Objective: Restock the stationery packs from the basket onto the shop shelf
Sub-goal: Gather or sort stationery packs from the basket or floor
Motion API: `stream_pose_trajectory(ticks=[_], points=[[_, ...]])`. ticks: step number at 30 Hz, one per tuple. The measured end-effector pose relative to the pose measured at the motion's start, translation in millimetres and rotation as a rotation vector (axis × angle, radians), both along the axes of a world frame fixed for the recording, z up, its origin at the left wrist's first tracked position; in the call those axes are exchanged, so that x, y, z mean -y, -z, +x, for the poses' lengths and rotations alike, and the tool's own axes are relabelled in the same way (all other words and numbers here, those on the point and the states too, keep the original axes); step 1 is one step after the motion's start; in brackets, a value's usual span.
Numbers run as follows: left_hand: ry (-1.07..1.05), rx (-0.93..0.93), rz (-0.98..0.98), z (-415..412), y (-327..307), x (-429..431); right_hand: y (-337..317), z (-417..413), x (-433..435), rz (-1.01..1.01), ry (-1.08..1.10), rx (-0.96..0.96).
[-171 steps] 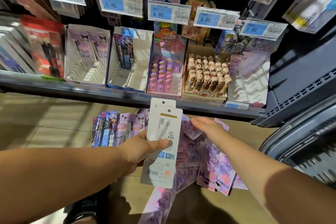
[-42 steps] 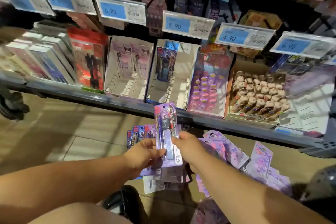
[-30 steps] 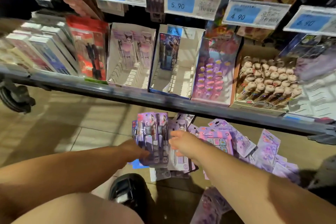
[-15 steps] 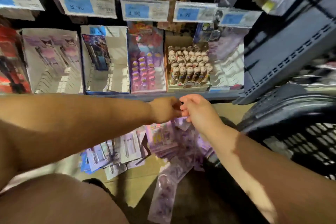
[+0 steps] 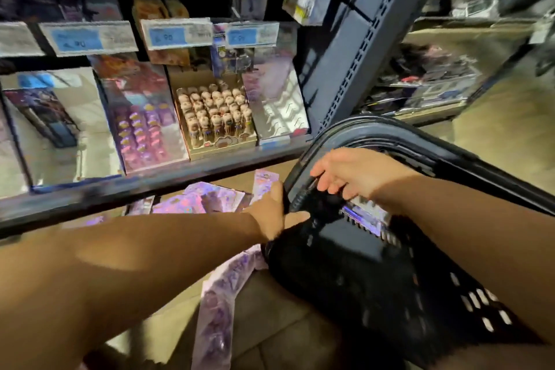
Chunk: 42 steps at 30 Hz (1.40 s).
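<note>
Your price tags (image 5: 177, 36) are smeared, digits unreadable. Inside the basket (image 5: 345, 252) your right hand (image 5: 357, 174) covers most of a pack (image 5: 365, 216) (just a purple edge shows). Left shelf boxes (image 5: 57, 126) blur past the frame's edge.

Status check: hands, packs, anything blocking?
Left hand gripping basket rim; right hand reaching inside, empty. Packs loose on floor, none in hand. Nothing blocking.

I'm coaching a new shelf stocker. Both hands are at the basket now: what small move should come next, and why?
Probably dip the right hand into the black basket and lift out the purple pack showing inside. The left hand grips the rim, steadying it, and the right hand hovers over the opening, seemingly empty.
</note>
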<state>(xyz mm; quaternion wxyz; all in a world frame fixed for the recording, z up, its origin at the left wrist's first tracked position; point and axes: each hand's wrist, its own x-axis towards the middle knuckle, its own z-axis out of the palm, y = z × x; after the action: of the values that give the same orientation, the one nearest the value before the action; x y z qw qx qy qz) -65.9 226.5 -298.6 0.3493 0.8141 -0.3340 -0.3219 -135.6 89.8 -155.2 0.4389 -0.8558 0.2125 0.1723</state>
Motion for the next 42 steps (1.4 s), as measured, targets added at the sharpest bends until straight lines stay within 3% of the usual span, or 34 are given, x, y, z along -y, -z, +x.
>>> stream_pose_trajectory(ticks=[8,15,18,27,34,42], points=[[-0.033,0.099,-0.053,4.9,-26.8,27.8,-17.7,-9.8,69.5,-0.258,-0.173,0.049],[-0.077,0.121,-0.092,3.1,-54.0,63.5,11.2,-30.3,145.3,-0.317,0.045,0.024],[-0.143,0.085,-0.106,3.5,-64.3,76.8,21.1,-34.2,161.3,-0.46,0.004,-0.109],[-0.257,0.052,-0.125,9.6,-84.0,116.2,79.3,-5.9,191.2,-0.636,-0.071,-0.43],[-0.273,0.046,-0.16,22.0,-87.7,129.1,189.4,10.4,247.4,-0.613,0.023,-0.402],[-0.295,0.027,-0.213,50.2,-95.4,150.2,236.2,0.4,249.1,-0.492,0.219,-0.384]])
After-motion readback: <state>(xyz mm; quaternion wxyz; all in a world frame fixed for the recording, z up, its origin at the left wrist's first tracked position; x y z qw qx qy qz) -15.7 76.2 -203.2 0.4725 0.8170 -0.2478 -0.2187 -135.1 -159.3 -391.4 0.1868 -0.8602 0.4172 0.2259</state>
